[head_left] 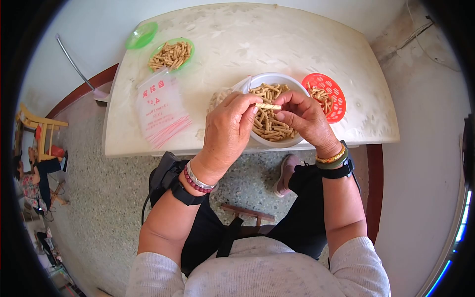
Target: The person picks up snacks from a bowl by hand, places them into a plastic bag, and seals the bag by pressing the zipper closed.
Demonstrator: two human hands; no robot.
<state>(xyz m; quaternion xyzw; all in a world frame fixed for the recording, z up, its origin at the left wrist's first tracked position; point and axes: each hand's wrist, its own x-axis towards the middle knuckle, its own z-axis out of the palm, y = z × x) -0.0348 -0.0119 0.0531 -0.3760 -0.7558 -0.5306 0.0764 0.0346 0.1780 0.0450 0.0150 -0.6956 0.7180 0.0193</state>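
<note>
Both hands hold one short tan stick (267, 106) over a white bowl (277, 78) heaped with similar sticks. My left hand (228, 129) pinches its left end with thumb and fingertips. My right hand (303, 119) pinches the right end. The bowl stands at the near edge of a pale table (297, 39). A red mesh basket (332, 95) with a few sticks lies just right of the bowl, beside my right hand.
A green dish (171, 53) of sticks and a green lid (141, 35) sit at the table's far left. A plastic bag (159, 106) with red print lies left of the bowl. Below the table are my legs and a speckled floor (99, 198).
</note>
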